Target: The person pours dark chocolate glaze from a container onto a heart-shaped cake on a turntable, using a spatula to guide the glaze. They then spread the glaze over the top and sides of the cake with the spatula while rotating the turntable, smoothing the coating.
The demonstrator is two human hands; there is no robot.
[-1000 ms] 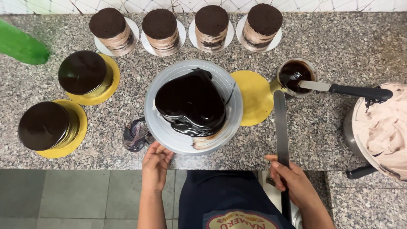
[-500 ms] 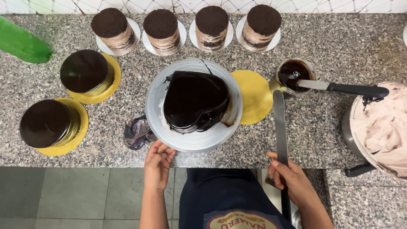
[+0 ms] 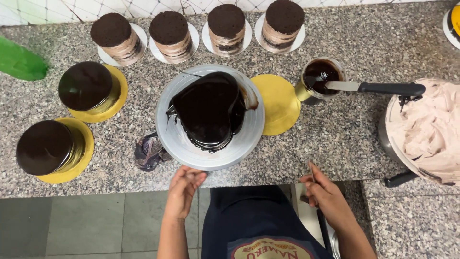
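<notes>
Turntable (image 3: 172,139) carrying the heart-shaped glazed cake (image 3: 208,110) sits mid-surface, left hand (image 3: 184,189) fingers released at its front edge, right hand (image 3: 326,196) fingers grasping a spatula (image 3: 312,171).

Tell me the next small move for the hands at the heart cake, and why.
Probably bring the right hand with its long spatula back up to the heart cake: glaze drips unevenly onto the turntable, and the left hand sits at its rim, ready to turn it.
</notes>
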